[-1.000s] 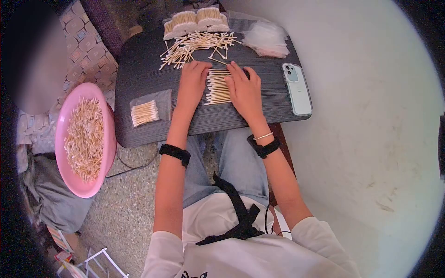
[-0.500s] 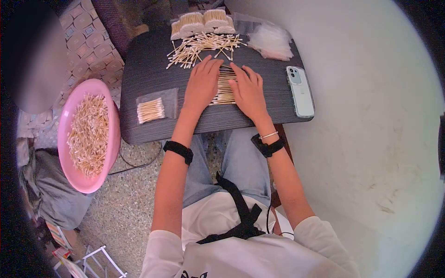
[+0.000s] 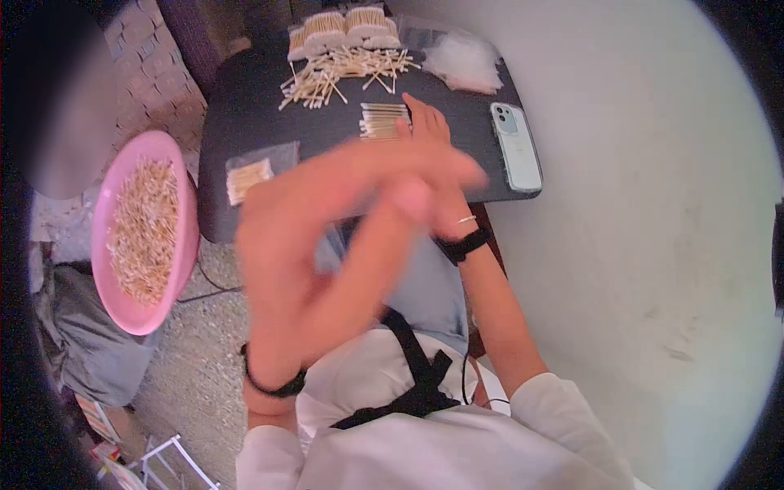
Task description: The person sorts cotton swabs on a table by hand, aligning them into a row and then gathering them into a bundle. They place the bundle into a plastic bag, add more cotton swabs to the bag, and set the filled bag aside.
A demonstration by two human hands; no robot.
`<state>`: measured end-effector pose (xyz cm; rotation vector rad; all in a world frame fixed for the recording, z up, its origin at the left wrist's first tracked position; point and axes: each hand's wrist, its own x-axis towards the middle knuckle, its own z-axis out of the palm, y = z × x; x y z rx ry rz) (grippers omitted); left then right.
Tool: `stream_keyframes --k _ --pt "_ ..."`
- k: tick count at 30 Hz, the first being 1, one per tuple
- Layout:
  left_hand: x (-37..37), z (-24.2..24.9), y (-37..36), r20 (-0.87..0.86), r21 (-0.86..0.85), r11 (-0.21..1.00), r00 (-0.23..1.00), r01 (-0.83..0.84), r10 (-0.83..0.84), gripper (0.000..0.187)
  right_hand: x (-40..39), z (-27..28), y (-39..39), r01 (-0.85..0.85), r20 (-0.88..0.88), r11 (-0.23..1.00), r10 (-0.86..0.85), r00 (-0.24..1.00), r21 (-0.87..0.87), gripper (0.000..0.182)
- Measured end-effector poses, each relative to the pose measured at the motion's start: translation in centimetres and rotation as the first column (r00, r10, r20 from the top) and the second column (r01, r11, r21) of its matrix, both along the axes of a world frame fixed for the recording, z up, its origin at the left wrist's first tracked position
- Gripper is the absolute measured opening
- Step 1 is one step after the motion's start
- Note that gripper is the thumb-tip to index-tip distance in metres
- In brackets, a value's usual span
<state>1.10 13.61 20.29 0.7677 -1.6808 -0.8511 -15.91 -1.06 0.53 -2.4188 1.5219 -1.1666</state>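
Observation:
My left hand (image 3: 302, 237) is raised close to the camera, blurred. Its fingers stretch to the right, and its thumb reaches across below them; nothing shows in it. Beyond it, my right hand (image 3: 429, 131) lies on the dark table with fingers extended, along the right end of a row of aligned cotton swabs (image 3: 384, 114). The raised hand covers the near part of that row. A heap of loose cotton swabs (image 3: 347, 69) lies just past the row. To the left is a small clear bag (image 3: 282, 155) with a bundle of cotton swabs (image 3: 247, 180) on it.
Packed swab bundles (image 3: 343, 28) stand at the table's far edge. Beside them lies a pile of clear plastic bags (image 3: 461, 61). A phone (image 3: 516, 151) rests near the right edge. A pink basin (image 3: 102, 220) full of loose swabs stands left of the table (image 3: 224, 114).
My left hand has left the row of swabs and come up toward the camera. My right hand stays at the row's right end. The view has shifted slightly.

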Motion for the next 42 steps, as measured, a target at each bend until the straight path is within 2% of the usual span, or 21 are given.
stream_keyframes --k 1,2,4,10,20,24,25,28,42 --pt "0.9 1.5 0.8 0.154 -0.125 0.987 0.984 0.104 -0.084 0.022 0.0 -0.1 0.1 0.0 0.003 1.0 0.0 1.0 0.004 0.043" --pt "1.6 2.7 1.8 0.239 -0.186 0.962 0.959 0.202 -0.155 0.021 -0.1 -0.1 0.5 0.001 0.012 1.0 -0.001 1.0 0.023 0.042" --pt "2.2 4.7 3.5 0.265 -0.149 0.942 0.93 0.302 -0.256 0.02 0.1 0.3 0.4 -0.001 0.043 0.999 -0.001 0.999 0.04 0.042" --pt "2.9 7.1 6.1 0.229 -0.031 0.947 0.925 0.319 -0.304 0.016 -0.1 -0.6 -0.1 -0.005 0.012 1.0 0.005 1.0 -0.028 0.04" --pt "3.6 8.2 7.2 0.188 0.03 0.947 0.929 0.319 -0.319 0.018 0.0 -0.3 -0.1 -0.023 0.04 1.0 0.023 0.999 -0.015 0.032" --pt "3.9 8.7 7.2 0.173 0.052 0.939 0.923 0.34 -0.344 0.02 0.0 -0.5 -0.1 -0.018 0.031 0.999 0.019 0.999 -0.027 0.031" --pt "4.0 8.8 7.2 0.15 0.056 0.917 0.905 0.395 -0.399 0.021 0.0 -0.5 -0.1 -0.014 0.028 1.0 0.015 0.999 -0.02 0.031" --pt "3.7 8.6 8.1 0.178 0.062 0.975 0.959 0.211 -0.219 0.016 0.0 -0.8 -0.2 -0.005 0.027 0.998 0.006 1.0 -0.064 0.031" --pt "2.9 6.7 8.8 0.199 -0.038 0.99 0.972 0.135 -0.125 0.016 0.0 -0.8 -0.1 -0.006 0.014 0.998 0.007 1.0 -0.058 0.03"
